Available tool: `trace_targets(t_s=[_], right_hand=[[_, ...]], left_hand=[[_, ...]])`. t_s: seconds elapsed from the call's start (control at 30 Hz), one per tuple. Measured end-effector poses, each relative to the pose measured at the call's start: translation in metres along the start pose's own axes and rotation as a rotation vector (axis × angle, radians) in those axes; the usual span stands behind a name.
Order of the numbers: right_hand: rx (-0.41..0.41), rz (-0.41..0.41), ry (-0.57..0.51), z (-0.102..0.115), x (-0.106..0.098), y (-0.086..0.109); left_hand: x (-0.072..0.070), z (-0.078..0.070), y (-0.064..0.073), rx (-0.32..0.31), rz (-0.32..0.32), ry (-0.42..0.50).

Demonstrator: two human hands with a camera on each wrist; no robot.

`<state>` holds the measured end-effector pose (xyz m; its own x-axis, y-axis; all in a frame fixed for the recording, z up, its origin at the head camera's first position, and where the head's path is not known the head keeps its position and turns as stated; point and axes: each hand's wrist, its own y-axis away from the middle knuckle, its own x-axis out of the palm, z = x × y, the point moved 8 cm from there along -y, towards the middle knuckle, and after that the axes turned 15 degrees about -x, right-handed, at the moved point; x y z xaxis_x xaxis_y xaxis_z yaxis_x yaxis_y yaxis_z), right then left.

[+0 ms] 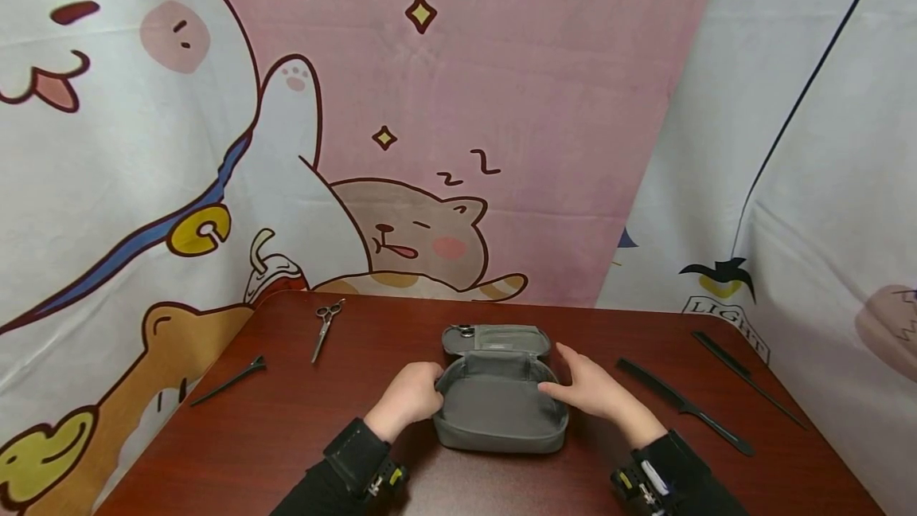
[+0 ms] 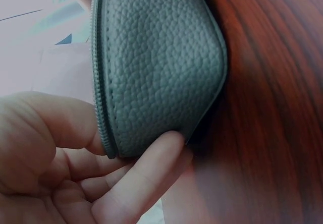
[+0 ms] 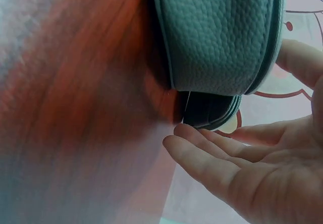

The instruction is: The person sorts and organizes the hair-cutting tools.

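A grey zippered case (image 1: 501, 412) of pebbled leather-like material stands unzipped on the table, its lid (image 1: 512, 338) folded back toward the wall. No items show in its main compartment. My left hand (image 1: 408, 398) grips the left side, thumb at the zipper rim and a finger against the outer wall (image 2: 161, 67) in the left wrist view. At the right side is my right hand (image 1: 598, 390), its thumb over the rim. In the right wrist view its fingers (image 3: 202, 163) stretch out straight below the case, seemingly apart from it.
Left of the case lie hair scissors (image 1: 326, 329) and a dark hair clip (image 1: 229, 382). To the right are a wide black comb (image 1: 684, 406) and a thin tail comb (image 1: 748, 379). A printed cloth (image 1: 544, 142) hangs behind the brown table (image 1: 286, 428).
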<state>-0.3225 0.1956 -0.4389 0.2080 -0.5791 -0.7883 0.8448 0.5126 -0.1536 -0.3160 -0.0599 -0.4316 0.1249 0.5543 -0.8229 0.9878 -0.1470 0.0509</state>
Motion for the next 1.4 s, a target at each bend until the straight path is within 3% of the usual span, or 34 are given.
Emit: trace_targets(t_s=[0.2, 0.7, 1.03, 1.17, 1.4], right_hand=[[0.017, 0.023, 0.002, 0.003, 0.004, 0.005], [-0.039, 0.018, 0.004, 0.006, 0.009, 0.006], [-0.039, 0.025, 0.025, 0.008, 0.008, 0.006], [-0.037, 0.024, 0.017, 0.009, 0.008, 0.005], [-0.026, 0.024, 0.019, 0.008, 0.009, 0.005]], left_hand=[[-0.001, -0.001, -0.001, 0.002, -0.010, -0.025], [-0.004, 0.001, 0.002, 0.021, 0.005, -0.009], [-0.014, 0.005, 0.001, 0.039, -0.036, -0.001], [-0.025, 0.013, 0.000, -0.016, -0.069, 0.022], [-0.054, 0.033, -0.004, -0.147, -0.200, 0.028]])
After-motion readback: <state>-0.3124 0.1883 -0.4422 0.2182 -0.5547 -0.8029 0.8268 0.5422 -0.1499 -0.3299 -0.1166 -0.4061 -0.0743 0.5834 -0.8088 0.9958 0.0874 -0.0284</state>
